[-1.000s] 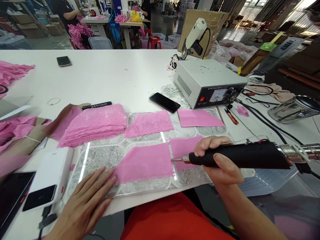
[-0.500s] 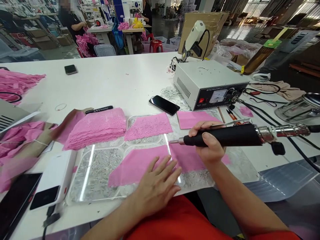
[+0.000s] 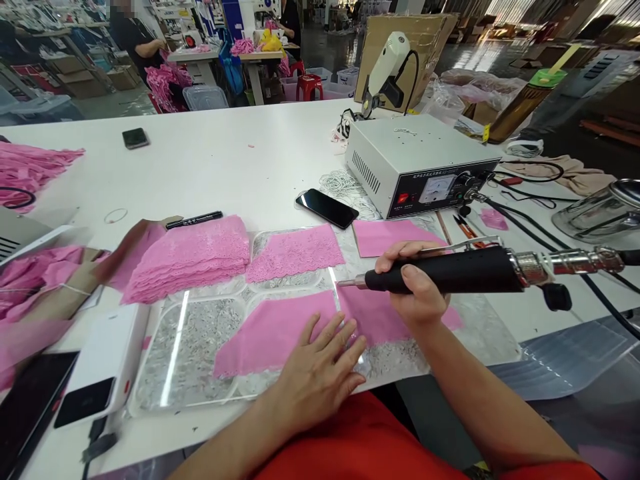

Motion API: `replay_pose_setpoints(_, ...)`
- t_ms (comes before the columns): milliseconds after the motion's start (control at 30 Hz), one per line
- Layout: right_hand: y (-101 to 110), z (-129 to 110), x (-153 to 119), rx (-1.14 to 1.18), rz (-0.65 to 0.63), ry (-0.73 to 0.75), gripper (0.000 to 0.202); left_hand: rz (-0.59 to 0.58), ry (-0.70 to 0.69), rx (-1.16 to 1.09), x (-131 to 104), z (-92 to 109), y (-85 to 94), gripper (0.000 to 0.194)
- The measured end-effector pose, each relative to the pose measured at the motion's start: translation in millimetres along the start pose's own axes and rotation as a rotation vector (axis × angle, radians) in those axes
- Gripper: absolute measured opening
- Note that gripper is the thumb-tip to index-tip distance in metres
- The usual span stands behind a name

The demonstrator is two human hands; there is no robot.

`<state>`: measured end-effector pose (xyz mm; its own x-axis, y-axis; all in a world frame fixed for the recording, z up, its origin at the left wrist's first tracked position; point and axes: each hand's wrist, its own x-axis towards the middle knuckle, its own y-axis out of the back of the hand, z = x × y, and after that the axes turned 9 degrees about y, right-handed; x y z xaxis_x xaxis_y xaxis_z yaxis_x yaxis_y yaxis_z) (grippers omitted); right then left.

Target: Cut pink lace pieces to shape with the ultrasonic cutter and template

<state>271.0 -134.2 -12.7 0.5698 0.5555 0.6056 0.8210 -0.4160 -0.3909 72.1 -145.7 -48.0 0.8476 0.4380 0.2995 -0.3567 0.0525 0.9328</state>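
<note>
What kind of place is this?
Probably a sewing workshop: there's a sewing machine at the back, a person with pink fabric, and flat pink cloth pieces on this table.

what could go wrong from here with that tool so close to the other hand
The tool in the right hand has its tip near the left hand, so a slip might catch a finger.

The left hand covers only the right part of the cloth, so its left end might shift or crease.
</note>
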Motion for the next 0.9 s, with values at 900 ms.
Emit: replay_pose_setpoints(900, 83.3, -28.0, 29.0, -0.208, 0.353, 0.176, 0.01, 0.106, -0.042, -0.025, -0.5, -6.2, -8.0, 0.037)
